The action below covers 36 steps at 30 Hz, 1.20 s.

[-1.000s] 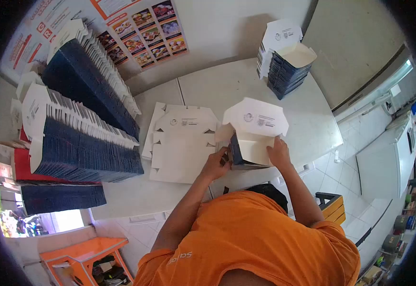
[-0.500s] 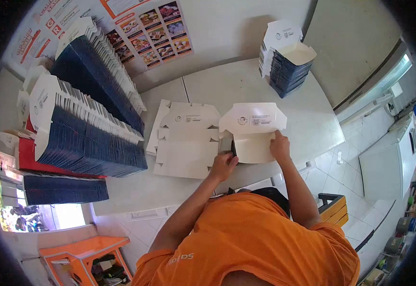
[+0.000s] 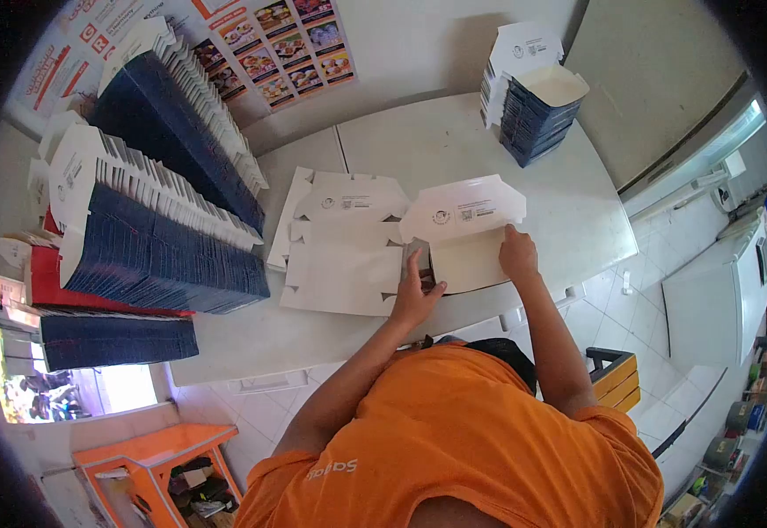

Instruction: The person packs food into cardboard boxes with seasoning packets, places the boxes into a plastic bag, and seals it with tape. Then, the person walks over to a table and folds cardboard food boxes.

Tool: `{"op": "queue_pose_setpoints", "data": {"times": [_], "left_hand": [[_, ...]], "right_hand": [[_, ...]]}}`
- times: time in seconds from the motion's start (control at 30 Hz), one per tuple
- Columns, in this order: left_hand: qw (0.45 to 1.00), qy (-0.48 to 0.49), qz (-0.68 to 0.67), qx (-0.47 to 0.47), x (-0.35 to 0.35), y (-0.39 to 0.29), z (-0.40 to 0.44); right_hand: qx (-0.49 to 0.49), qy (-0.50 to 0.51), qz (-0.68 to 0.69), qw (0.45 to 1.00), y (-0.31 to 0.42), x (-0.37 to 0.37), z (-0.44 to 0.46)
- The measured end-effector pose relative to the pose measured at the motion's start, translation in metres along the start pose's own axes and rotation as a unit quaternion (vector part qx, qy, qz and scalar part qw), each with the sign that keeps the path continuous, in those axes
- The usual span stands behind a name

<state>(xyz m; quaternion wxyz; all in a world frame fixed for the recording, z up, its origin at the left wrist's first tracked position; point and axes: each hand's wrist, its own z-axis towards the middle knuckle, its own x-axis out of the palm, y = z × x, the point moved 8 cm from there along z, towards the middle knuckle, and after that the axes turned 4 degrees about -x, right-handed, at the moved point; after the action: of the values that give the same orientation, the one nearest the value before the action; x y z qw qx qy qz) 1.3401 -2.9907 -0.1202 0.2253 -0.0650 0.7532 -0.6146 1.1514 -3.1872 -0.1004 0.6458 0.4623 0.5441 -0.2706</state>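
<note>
A partly folded takeaway box (image 3: 470, 257) lies in front of me, white inside, its printed lid flap raised at the back. At its front left corner is my left hand (image 3: 416, 297), index finger extended along the left wall and thumb at the front edge. My right hand (image 3: 518, 254) is closed on the right wall, fingers partly hidden. Flat white box blanks (image 3: 344, 268) lie just left of the box, overlapping one another.
Tall rows of dark blue folded blanks (image 3: 168, 238) stand at the left of the table (image 3: 392, 136). A stack of formed boxes (image 3: 535, 119) stands at the back right. An orange stool-like unit (image 3: 155, 444) is on the floor at lower left.
The box has turned slightly, its lid flap now slanting up to the right. My left hand's index finger has straightened along the left wall; my right hand stays on the right wall.
</note>
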Motion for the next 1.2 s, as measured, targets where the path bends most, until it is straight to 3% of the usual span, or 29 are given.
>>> {"op": "queue_pose_setpoints", "data": {"times": [0.07,0.17,0.37,0.57,0.67,0.77,0.87,0.9,0.97,1.07,1.17,1.2], "left_hand": [[0.998,0.016,0.058,-0.003,0.003,0.001,0.002],[0.991,0.027,0.112,0.065,0.007,0.010,0.008],[0.999,0.013,0.018,0.038,0.008,0.002,0.011],[0.993,0.069,0.082,0.045,0.015,-0.001,0.012],[0.996,0.084,0.030,0.017,0.015,-0.008,0.008],[0.969,0.025,0.189,0.154,0.014,0.001,0.009],[0.997,0.060,0.028,-0.050,-0.003,-0.021,0.000],[0.989,-0.036,0.145,0.013,-0.024,-0.027,0.003],[0.895,-0.218,0.364,0.137,-0.059,-0.040,-0.003],[0.867,-0.122,0.479,-0.066,-0.082,-0.020,0.011],[0.931,0.019,0.362,-0.036,-0.110,0.065,0.047],[0.928,0.000,0.372,-0.037,-0.112,0.055,0.048]], "right_hand": [[0.004,-0.005,-0.004,1.000,-0.003,0.001,-0.001],[0.008,-0.009,0.002,1.000,-0.008,0.011,-0.002],[0.011,-0.011,0.018,1.000,-0.016,0.017,-0.002],[0.019,0.010,-0.010,1.000,-0.022,0.023,0.001],[0.020,0.006,0.007,1.000,-0.018,0.016,-0.001],[0.027,0.000,0.021,0.999,-0.021,0.020,0.001],[0.065,0.010,0.040,0.997,-0.023,0.007,0.000],[0.085,0.020,0.054,0.995,-0.019,-0.011,-0.003],[0.105,-0.003,0.088,0.991,-0.022,-0.038,-0.007],[0.085,-0.109,0.151,0.979,-0.026,-0.076,-0.014],[0.052,-0.138,0.206,0.967,-0.013,-0.100,-0.018],[0.044,-0.134,0.219,0.965,-0.001,-0.107,-0.021]]}}
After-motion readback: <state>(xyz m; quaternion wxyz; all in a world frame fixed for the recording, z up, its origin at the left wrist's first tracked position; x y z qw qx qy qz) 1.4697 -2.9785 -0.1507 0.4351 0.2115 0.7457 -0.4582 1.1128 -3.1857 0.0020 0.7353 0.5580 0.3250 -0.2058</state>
